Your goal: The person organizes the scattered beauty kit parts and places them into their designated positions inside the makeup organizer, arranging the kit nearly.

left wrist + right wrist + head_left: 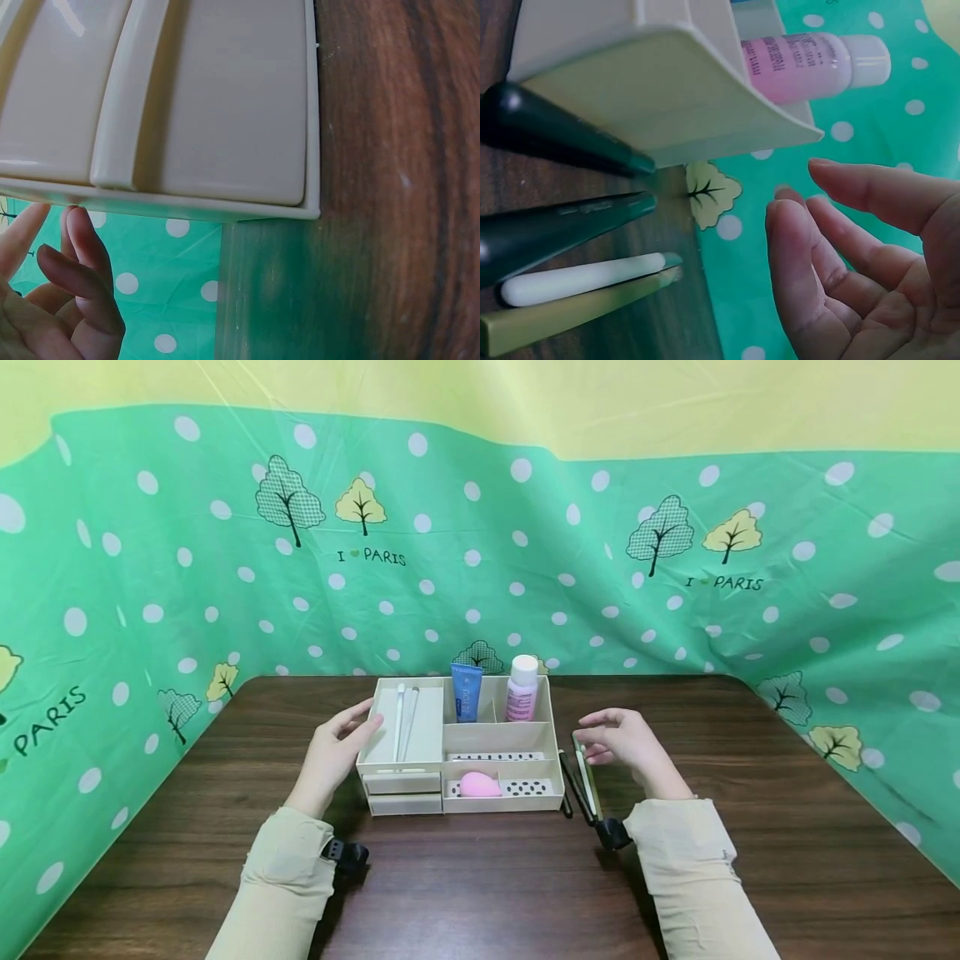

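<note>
Here's your left grip (330, 760), fingers relaxed, fingertips against the side wall of the cream organizer (498, 739), which sits at that grip's 3 o'clock on the dark wooden surface (465, 881). Now your right grip (630, 747): holding nothing, thumb and fingers loosely bent and parted, with the organizer over at its 9 o'clock. Down at this grip's 8 o'clock lie the olive stick (581, 309), nearest you, the white stick (589, 279) right beside it, then two black sticks (562, 135) closer to the organizer; your right wrist view shows a gap between fingers and sticks. Inside the organizer, reading from its middle, the pink bottle (521, 695) stands at 2 o'clock, the blue tube (467, 693) at 12, the pink sponge (480, 785) rests at 5, and two slim white rods (399, 722) lie at 10.
</note>
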A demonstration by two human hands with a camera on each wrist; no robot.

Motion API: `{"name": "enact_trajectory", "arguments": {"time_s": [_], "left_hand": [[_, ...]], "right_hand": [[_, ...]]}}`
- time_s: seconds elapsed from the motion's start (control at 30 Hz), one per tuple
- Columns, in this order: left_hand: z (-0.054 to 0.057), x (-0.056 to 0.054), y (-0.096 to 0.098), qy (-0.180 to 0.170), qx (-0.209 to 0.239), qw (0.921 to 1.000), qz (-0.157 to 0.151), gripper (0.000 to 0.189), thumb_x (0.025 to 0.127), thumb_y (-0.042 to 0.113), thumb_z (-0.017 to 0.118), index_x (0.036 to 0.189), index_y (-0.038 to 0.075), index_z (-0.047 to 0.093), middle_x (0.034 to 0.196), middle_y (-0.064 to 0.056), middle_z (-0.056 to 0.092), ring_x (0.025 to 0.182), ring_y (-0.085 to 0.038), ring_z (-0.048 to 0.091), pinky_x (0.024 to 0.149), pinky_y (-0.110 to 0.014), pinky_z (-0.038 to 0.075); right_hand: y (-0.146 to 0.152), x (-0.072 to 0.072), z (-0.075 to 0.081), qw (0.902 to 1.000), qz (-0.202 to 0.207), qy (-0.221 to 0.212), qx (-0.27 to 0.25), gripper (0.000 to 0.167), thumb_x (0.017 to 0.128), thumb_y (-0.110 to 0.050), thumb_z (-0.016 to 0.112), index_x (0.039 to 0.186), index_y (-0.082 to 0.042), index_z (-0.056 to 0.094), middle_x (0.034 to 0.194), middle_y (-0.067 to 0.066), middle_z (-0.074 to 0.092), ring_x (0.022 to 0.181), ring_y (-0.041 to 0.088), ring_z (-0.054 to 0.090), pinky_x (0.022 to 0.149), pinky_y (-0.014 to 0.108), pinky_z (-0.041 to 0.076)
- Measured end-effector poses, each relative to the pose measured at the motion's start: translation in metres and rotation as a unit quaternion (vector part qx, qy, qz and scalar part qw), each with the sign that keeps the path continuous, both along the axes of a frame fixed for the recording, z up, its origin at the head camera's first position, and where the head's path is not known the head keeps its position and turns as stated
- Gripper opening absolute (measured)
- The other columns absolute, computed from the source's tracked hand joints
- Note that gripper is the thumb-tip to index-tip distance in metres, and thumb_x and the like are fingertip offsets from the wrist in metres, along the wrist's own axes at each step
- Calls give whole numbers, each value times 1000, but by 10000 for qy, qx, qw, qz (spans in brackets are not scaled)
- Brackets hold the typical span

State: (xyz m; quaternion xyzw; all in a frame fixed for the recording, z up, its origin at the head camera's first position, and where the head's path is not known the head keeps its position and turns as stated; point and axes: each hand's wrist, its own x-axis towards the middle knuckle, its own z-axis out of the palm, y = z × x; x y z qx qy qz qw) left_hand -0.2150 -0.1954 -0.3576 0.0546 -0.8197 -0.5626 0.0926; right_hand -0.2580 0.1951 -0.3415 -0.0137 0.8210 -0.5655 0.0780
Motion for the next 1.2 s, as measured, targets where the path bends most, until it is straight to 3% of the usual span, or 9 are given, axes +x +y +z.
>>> {"name": "enact_trajectory", "arguments": {"time_s": [0.4,0.73,1.2], "left_hand": [[0,-1,1,-11,35,10000,-7,49,97,39,62,141,19,57,110,-15,60,71,-11,50,63,-23,44],[1,1,1,11,36,10000,5,48,97,38,62,141,18,57,112,-17,62,70,-9,51,62,-23,45],[-1,-1,-1,-38,5,10000,1,50,97,41,62,142,19,56,115,-17,61,75,-12,52,65,-23,45]], "right_hand": [[-2,-1,-16,9990,164,-334,241,40,92,-4,65,122,18,52,81,7,71,60,10,63,60,26,57],[-9,-1,-21,9952,175,-274,919,37,89,-4,68,119,15,57,86,16,67,60,13,63,61,30,58],[-17,-4,-33,9863,174,-158,1633,35,77,3,75,108,11,63,84,14,61,60,15,61,58,31,58]]}}
